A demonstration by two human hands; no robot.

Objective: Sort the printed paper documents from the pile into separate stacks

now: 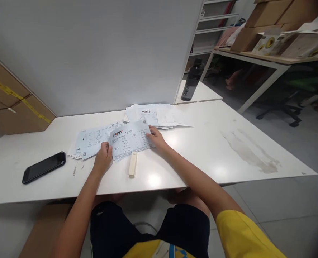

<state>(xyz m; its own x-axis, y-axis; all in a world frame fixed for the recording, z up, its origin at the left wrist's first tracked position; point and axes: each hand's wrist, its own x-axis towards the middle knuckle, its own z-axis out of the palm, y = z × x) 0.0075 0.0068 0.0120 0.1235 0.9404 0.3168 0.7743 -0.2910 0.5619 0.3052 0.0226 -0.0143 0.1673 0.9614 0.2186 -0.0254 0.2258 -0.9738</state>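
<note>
Left hand (pixel 104 154), right hand (pixel 157 139) pinching opposite edges of printed sheets (pixel 130 139) (forearms (pixel 85 199) angled inward).

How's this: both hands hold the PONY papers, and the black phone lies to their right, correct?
Wrong side: the head view shows the black phone lying to their left, not right. The left hand and right hand do hold the PONY papers.

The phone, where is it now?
In the head view, the phone lies on the white table, left of the left hand and nearby paper pile.
</note>
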